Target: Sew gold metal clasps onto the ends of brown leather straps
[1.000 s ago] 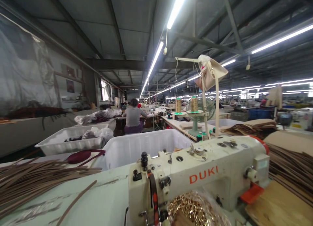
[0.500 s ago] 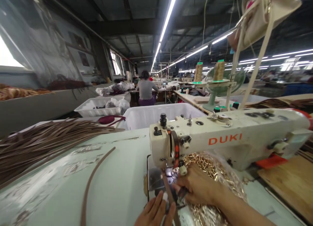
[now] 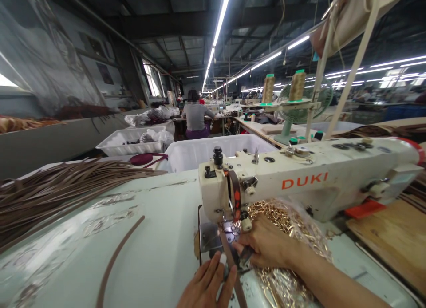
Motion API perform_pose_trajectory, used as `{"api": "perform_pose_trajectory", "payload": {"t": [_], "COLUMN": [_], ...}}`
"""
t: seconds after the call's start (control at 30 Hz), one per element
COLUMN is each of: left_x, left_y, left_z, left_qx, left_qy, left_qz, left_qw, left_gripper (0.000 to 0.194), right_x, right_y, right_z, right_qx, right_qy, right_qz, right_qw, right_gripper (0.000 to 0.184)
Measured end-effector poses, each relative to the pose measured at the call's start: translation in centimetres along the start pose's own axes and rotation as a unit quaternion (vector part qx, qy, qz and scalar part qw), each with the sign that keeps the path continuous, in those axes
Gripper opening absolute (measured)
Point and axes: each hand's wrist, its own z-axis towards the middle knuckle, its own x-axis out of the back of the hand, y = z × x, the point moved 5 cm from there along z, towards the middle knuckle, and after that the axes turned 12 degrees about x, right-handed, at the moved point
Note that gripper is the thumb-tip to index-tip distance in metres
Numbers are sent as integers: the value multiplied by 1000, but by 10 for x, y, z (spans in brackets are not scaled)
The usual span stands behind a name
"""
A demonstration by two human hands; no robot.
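A narrow brown strap [image 3: 232, 264] runs beneath the needle area of the white sewing machine [image 3: 266, 183]. My left hand [image 3: 208, 283] lies along this strap with its fingers stretched forward, and one finger has a white wrap near its tip. To the right of the needle, my right hand [image 3: 268, 241] is closed, its fingertips beside the strap. Something dark shows at its fingers, too unclear to name. Gold-coloured metal clasps [image 3: 276, 221] in a clear plastic bag lie under and behind my right wrist. Another brown strap length [image 3: 115, 259] curves across the table on the left.
A bundle of brown straps [image 3: 66, 188] covers the table's far left. Behind the machine stands a white bin [image 3: 189, 150]. A wooden board [image 3: 389, 246] lies at right. Thread cones [image 3: 297, 86] and a fan [image 3: 288, 121] stand beyond. A person [image 3: 197, 117] sits farther off.
The curved strap on the left table has slid towards me. Both hands keep about the same place at the needle, and the whole view has shifted slightly.
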Motion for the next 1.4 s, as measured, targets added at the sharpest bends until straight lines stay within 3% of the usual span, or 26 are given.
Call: {"api": "perform_pose_trajectory", "payload": {"t": [0.3, 0.87, 1.4], "left_x": [8, 17, 8], "left_y": [0, 3, 2], "left_z": [7, 14, 7], "left_qx": [-6, 3, -2], "left_qy": [25, 9, 24], "left_qz": [21, 20, 19], "left_qw": [999, 1000, 1000], "left_gripper": [31, 30, 32], "right_x": [1, -4, 1], "right_y": [-1, 2, 2], "right_z": [1, -1, 1], "right_qx": [-3, -1, -7], "right_qy": [-1, 0, 3], "right_qz": [3, 13, 3], "right_qw": [1000, 1000, 1000], "right_gripper": [32, 32, 29]}}
